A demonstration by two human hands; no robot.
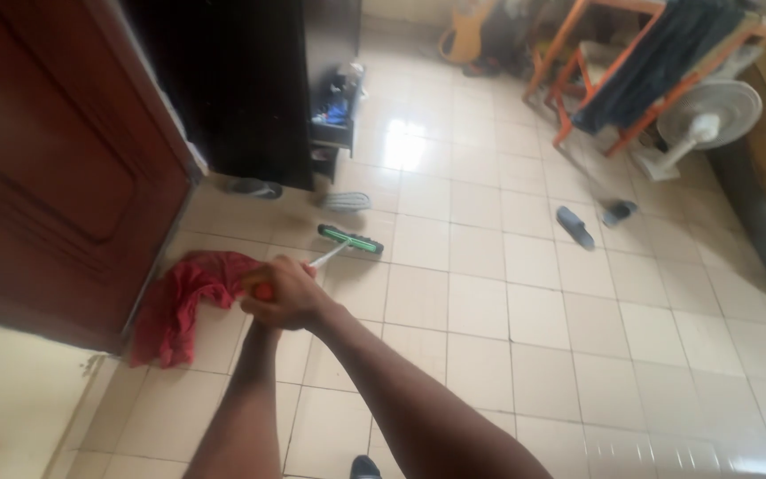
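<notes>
Both hands meet at one place, low over the floor. The right hand [290,297] lies on top with its fingers closed around the end of a thin white handle [330,255], where a small orange grip shows. The left hand [257,297] is mostly hidden under the right one; it seems to close on the same handle end, but I cannot tell the fingers exactly. The handle goes forward and down to a green and black floor wiper [350,239], whose head rests flat on the tiles. A red cloth [183,306] hangs just beside the hands, on their left, and its lower part lies on the floor near a brown wooden door [55,168].

The floor [507,310] has shiny cream tiles. Two dark slippers [591,222] lie well apart from the wiper. Farther away stand a white fan [707,120] and an orange wooden rack [640,62] with dark cloth over it.
</notes>
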